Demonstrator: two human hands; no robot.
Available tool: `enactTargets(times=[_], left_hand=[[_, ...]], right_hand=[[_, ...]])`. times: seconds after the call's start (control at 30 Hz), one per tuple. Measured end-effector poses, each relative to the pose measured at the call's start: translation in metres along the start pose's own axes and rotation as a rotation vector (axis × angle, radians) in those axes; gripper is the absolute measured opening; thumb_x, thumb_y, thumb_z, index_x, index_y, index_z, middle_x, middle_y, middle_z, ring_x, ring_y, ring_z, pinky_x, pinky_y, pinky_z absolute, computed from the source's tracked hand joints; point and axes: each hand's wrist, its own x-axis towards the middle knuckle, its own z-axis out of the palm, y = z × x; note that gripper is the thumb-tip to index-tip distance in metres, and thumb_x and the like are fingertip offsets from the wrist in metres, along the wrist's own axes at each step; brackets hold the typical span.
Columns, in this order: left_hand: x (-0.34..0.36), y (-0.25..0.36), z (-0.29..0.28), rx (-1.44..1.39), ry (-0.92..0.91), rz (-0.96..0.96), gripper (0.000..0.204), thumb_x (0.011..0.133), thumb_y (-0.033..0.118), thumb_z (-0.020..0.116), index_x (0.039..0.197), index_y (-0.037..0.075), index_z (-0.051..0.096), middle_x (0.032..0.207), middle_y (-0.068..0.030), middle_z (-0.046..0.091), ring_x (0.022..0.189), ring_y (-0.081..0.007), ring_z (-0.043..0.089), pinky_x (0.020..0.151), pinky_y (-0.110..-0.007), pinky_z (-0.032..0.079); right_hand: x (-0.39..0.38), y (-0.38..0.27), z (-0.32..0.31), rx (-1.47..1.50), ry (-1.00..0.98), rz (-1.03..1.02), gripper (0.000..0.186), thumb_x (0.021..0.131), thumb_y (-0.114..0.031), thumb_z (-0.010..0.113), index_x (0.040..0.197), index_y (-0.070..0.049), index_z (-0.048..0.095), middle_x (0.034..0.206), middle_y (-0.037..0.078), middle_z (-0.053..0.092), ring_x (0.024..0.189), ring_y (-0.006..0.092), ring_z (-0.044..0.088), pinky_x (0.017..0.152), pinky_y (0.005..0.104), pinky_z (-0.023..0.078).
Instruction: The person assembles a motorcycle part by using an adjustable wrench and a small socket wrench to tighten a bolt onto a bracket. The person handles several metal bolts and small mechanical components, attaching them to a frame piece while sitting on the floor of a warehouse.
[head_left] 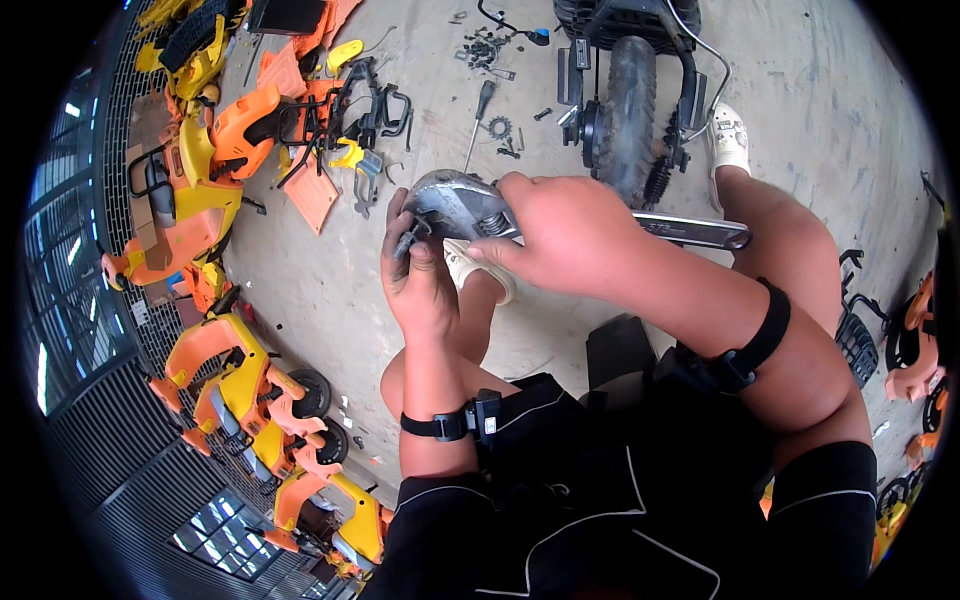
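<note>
Head view, adjustable wrench (450,197) crosswise, handle (692,230) rightward

No lettering or number legible to me anywhere in view. Small pale label (490,425) noted on the black device (488,406) strapped at my left wrist (430,397), near side of the scene; its print is too small to make out. Adjustable wrench (690,230), handle running out right of my right hand (565,228): surface glary, nothing I can read.
</note>
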Motion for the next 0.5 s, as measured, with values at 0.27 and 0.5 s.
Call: enactTargets(times=[0.27, 0.5], left_hand=[[-0.002, -0.006, 0.013, 0.022, -0.027, 0.075, 0.033, 0.094, 0.019, 0.069, 0.127, 0.019, 0.062, 0.163, -0.0097, 0.028, 0.14, -0.0286, 0.042, 0.112, -0.049, 0.04], [-0.002, -0.015, 0.013, 0.094, -0.036, 0.081, 0.042, 0.096, 0.028, 0.066, 0.136, 0.019, 0.057, 0.161, -0.0046, 0.031, 0.139, -0.029, 0.043, 0.111, -0.052, 0.038]], right_hand=[[-0.003, 0.004, 0.003, -0.018, 0.08, -0.077, 0.027, 0.089, -0.026, 0.068, 0.092, 0.0, 0.062, 0.074, 0.016, 0.069, 0.068, 0.0351, 0.068, 0.065, 0.0438, 0.052], [-0.004, 0.008, 0.006, -0.019, 0.138, -0.112, 0.031, 0.087, -0.027, 0.072, 0.086, 0.0, 0.057, 0.069, 0.018, 0.064, 0.064, 0.0376, 0.065, 0.062, 0.0457, 0.05]])
